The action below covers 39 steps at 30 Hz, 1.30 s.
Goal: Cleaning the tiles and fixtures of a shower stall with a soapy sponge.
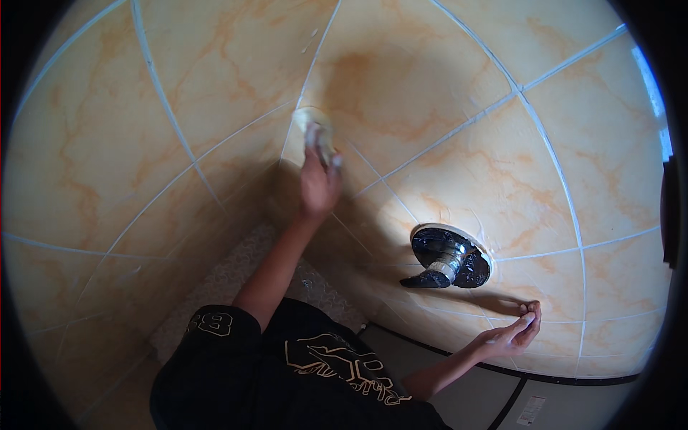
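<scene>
My left hand grips a pale sponge or wad of cloth, blurred, against the tiled wall near the inside corner. The tiles are beige with orange veining, and their joints are filled with white grout. To the right of that hand, a shower mixer valve with a dark shiny round plate and a lever sticks out from the wall. Pale smears mark the plate. Below and right of the valve, my right hand is close to the wall, fingers curled together, with nothing visible in it. White residue coats its thumb.
A patterned shower floor lies below in the corner, partly shaded. Grey panels with black edging run along the wall's base at lower right; one bears a label. A dark object juts in at the far right.
</scene>
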Motion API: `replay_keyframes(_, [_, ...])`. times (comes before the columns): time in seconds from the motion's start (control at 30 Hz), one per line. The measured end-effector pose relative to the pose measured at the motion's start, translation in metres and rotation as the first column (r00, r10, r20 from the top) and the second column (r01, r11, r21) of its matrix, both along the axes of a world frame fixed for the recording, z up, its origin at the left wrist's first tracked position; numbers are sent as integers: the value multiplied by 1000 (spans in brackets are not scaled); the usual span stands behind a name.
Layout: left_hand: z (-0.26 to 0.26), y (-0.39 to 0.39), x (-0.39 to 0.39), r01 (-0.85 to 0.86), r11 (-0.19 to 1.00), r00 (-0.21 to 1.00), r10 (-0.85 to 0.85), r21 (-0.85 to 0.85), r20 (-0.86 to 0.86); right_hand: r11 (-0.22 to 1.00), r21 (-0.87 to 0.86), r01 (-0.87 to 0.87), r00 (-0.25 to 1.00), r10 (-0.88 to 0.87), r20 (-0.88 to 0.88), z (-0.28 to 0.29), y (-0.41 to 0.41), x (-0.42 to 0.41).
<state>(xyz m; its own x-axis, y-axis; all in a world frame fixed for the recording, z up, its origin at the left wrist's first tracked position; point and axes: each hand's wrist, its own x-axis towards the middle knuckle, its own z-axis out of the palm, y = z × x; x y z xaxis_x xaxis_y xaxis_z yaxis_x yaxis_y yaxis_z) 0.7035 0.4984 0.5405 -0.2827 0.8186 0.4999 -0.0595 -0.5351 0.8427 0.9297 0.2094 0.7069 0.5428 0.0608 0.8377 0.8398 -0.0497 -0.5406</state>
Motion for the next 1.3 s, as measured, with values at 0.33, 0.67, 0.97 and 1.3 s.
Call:
replay_keyframes(0.33, [-27,33,-39,131,960,892,-5,247,-453,915,215,340,872,-393,292,-33,38,30])
replay_keyframes(0.67, [-55,-15,10,272,920,856,-97,284,-507,940,194,281,845,-338,414,-42,35,40])
replay_keyframes(0.97, [-15,-61,22,602,729,652,-212,326,-728,983,35,178,864,-174,472,-56,26,48])
replay_keyframes(1.3, [-24,-91,67,-71,939,862,228,337,-452,997,-39,63,838,-32,544,-69,11,55])
